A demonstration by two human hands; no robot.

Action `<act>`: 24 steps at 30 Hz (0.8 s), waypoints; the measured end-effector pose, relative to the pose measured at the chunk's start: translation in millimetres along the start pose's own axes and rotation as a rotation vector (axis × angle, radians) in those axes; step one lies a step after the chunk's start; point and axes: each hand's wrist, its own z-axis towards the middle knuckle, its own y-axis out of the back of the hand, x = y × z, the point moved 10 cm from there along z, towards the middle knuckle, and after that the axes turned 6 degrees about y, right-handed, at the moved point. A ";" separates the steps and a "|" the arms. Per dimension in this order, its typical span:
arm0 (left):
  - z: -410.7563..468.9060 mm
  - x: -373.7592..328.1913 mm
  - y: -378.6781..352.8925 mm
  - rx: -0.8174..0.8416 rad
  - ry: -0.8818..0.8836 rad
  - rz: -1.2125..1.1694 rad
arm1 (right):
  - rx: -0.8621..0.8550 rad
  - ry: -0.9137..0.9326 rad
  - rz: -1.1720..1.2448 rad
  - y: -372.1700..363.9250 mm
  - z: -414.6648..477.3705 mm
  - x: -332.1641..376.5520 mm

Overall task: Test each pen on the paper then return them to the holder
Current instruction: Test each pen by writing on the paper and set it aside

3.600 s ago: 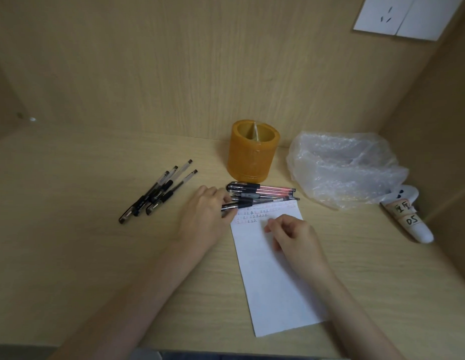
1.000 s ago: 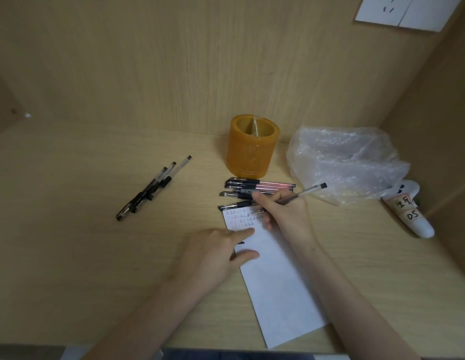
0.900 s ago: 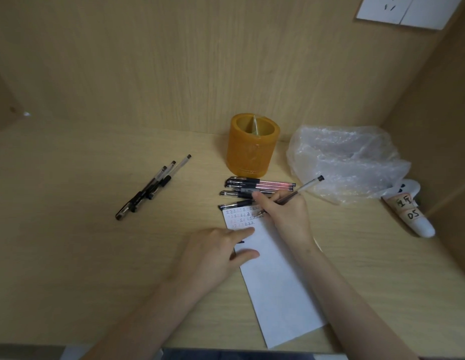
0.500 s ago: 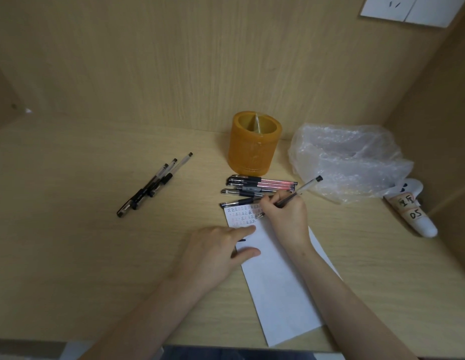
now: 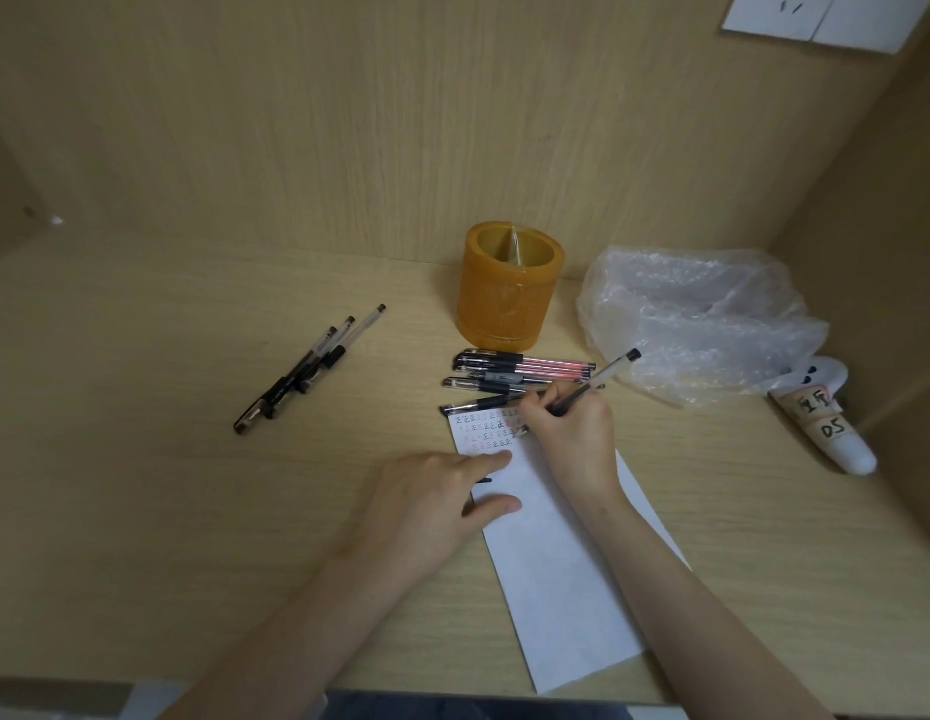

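Observation:
A white sheet of paper (image 5: 551, 558) lies on the wooden desk, its top filled with small red and black marks. My right hand (image 5: 572, 433) grips a clear pen (image 5: 608, 374), tip down on the marked area. Pressing flat on the paper's left edge is my left hand (image 5: 437, 504), with a small black cap (image 5: 485, 480) between its fingers. An orange pen holder (image 5: 507, 288) stands behind the paper, with no pens visible in it. Several pens (image 5: 520, 374) lie in a row just in front of the holder. Three more pens (image 5: 307, 368) lie to the left.
A crumpled clear plastic bag (image 5: 696, 324) sits to the right of the holder. Against the right wall lies a white labelled tube (image 5: 826, 420). Wooden walls close the desk at the back and right, and a white socket plate (image 5: 811, 18) hangs high on the back wall.
Since 3.6 s ago my right hand has picked up a pen and brought it to the paper, and my left hand moved down onto the sheet. Over the last second the pen shifts slightly as it writes.

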 end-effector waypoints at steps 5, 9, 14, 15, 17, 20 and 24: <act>0.4 -0.5 0.0 -0.001 0.000 0.013 | 0.002 -0.004 0.014 0.9 0.0 0.6; 0.3 1.0 -1.3 0.001 0.009 -0.003 | 0.004 0.000 0.019 1.2 -0.5 2.1; 0.5 2.5 -1.5 0.000 0.016 -0.019 | -0.001 -0.009 0.019 0.7 -1.1 2.9; 0.2 2.3 -1.2 -0.001 0.017 -0.016 | 0.001 -0.006 0.016 0.6 -1.0 3.2; -0.1 1.6 -0.4 -0.006 0.014 0.003 | 0.006 -0.003 0.014 0.4 -0.9 3.7; 0.0 1.4 -0.6 -0.004 0.015 0.015 | 0.002 -0.005 0.026 1.8 -0.9 2.9; -0.2 1.0 -0.1 0.004 0.021 0.009 | 0.011 0.001 0.028 0.6 -0.9 3.1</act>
